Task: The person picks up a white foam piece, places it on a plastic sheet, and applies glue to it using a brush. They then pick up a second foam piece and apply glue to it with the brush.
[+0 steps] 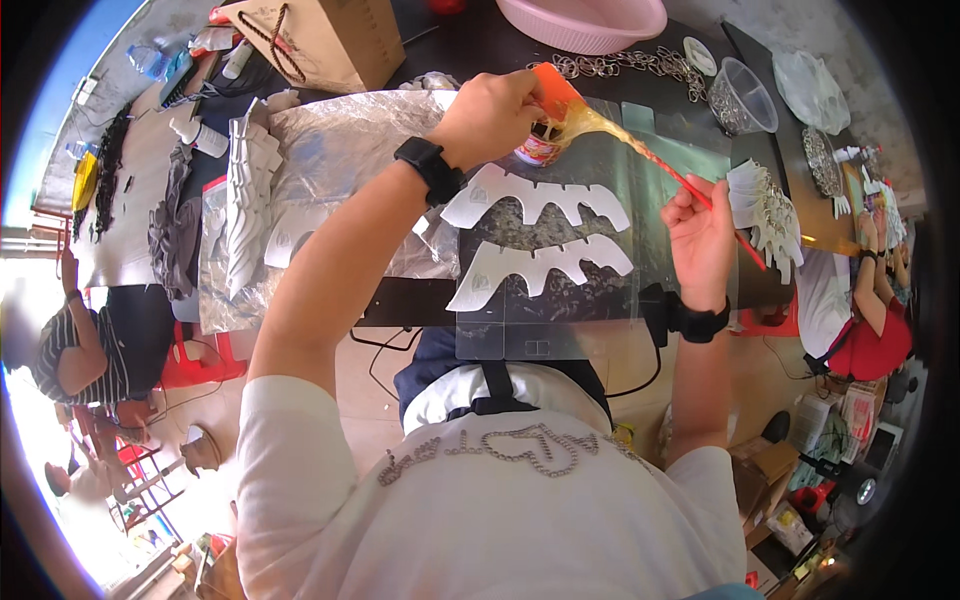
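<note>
My left hand (pixel 490 120) reaches over the table and pinches an orange scraper (pixel 560 92) coated with yellowish glue. Directly under it stands a small glue can (pixel 541 148), partly hidden by the hand and scraper. Farther right, my right hand (pixel 698 235) is closed on a thin red stick (pixel 668 170), held slanting. Thick yellow glue covers its upper end and stretches to the scraper. Two white pieces with toothed edges, an upper one (pixel 530 197) and a lower one (pixel 540 272), lie flat on a clear sheet (pixel 590 338) in front of me.
Crinkled plastic film (pixel 340 140) covers the table's left part, bearing overlapping white pieces (pixel 248 200). More white pieces (pixel 765 215) lie at the right. Behind are a paper bag (pixel 330 45), a pink basin (pixel 585 25), chains (pixel 640 66) and a clear tub (pixel 742 98). Other people sit at both sides.
</note>
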Demonstrator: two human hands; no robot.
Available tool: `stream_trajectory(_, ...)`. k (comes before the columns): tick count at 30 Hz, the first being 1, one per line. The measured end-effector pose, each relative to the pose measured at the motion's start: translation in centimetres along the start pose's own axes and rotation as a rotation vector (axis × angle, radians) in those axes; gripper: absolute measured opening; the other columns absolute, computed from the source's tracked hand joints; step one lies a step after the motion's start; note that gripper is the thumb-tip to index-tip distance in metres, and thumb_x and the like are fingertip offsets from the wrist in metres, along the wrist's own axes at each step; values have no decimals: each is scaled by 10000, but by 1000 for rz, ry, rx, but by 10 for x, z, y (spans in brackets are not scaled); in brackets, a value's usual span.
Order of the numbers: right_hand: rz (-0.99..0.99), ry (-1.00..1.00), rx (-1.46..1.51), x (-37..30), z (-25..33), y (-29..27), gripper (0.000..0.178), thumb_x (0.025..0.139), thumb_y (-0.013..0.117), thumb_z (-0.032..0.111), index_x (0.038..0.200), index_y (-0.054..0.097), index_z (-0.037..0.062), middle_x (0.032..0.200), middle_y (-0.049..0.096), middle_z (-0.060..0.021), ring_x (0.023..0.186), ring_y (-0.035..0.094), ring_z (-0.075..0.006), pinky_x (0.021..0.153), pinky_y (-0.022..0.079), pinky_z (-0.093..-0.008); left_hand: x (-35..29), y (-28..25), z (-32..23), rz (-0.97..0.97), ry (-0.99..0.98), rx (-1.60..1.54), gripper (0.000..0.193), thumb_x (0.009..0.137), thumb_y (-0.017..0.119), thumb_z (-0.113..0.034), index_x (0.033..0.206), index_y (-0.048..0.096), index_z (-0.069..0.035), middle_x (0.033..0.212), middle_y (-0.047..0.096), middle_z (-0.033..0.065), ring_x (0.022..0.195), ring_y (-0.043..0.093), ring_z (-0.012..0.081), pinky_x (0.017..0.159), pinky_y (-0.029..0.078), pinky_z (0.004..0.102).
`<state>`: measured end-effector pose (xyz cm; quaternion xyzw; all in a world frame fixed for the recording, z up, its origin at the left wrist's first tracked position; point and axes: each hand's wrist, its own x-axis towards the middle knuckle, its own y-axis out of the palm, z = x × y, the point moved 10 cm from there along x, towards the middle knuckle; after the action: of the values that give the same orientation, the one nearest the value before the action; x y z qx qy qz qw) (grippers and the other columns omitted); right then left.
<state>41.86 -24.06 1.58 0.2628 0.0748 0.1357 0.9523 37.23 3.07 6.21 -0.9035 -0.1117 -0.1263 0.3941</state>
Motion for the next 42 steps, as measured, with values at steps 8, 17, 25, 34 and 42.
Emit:
stream_trajectory(8,57,-106,-551,-22,38,26,399,1016,421,303,951,628,-31,731,600,-93,605,571,-179,580,463,-302,-3,0,-5,13,51,-8,173,820,656,-94,968,622,-10,893,710,145,847,697,274,725,536,328)
stream_trajectory(17,89,451,515,9,-58,-3,337,1013,413,263,993,603,-15,721,529,-39,643,498,-156,598,399,-296,-5,2,-2,73,51,-89,192,822,652,-77,984,592,5,897,719,127,866,704,247,752,540,315)
stream_trajectory(25,224,350,731,5,-12,23,309,1012,405,211,998,600,-28,765,569,-49,667,518,-150,640,414,-285,-10,2,-9,96,129,-80,291,754,668,-41,1021,562,3,954,709,136,899,691,275,798,542,333)
stream_trajectory(34,378,280,828,-6,56,38,250,990,432,142,1032,583,-53,794,531,-44,683,519,-142,646,413,-283,-11,-22,-19,-124,268,-35,305,734,641,-18,1035,595,5,1116,602,141,993,621,306,852,528,336)
stream_trajectory(42,339,409,422,-34,22,19,288,1017,433,220,1092,563,-26,755,480,-15,641,455,-116,601,385,-265,-123,9,-31,195,-6,260,359,813,690,-202,1076,591,21,1245,524,197,1131,529,364,956,441,412)
